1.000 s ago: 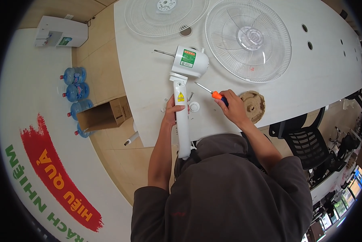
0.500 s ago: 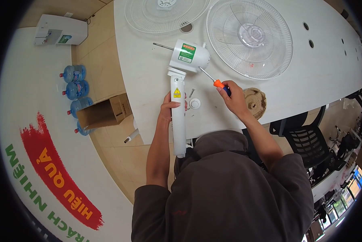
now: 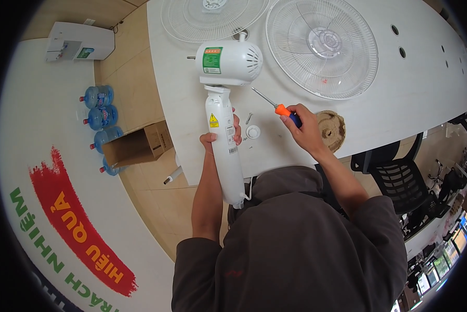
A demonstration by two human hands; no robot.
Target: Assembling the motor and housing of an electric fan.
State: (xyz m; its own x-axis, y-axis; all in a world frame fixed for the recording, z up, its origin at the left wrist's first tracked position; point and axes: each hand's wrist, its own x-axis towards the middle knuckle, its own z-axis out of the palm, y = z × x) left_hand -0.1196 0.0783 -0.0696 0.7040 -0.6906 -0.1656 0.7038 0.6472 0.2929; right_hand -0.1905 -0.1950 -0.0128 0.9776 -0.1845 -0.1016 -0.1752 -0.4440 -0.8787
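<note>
My left hand [image 3: 219, 137] grips the white stem of a fan body [image 3: 224, 140], whose round white motor housing [image 3: 229, 63] rests on the white table [image 3: 410, 99]. My right hand [image 3: 305, 127] holds a screwdriver [image 3: 275, 106] with an orange and blue handle, its metal shaft pointing up-left toward the motor housing. A small white round cap [image 3: 252, 132] and a screw [image 3: 248, 118] lie on the table between my hands.
Two clear fan grilles [image 3: 321, 47] [image 3: 212, 18] lie at the table's far side. A woven round coaster [image 3: 329, 130] sits by my right hand. On the floor to the left are a cardboard box [image 3: 137, 144], blue water bottles [image 3: 98, 112] and a white appliance [image 3: 77, 44]. A black chair [image 3: 394, 169] stands on the right.
The fan body has shifted so the motor housing sits farther up the table. My right hand pulled the screwdriver slightly back from the housing.
</note>
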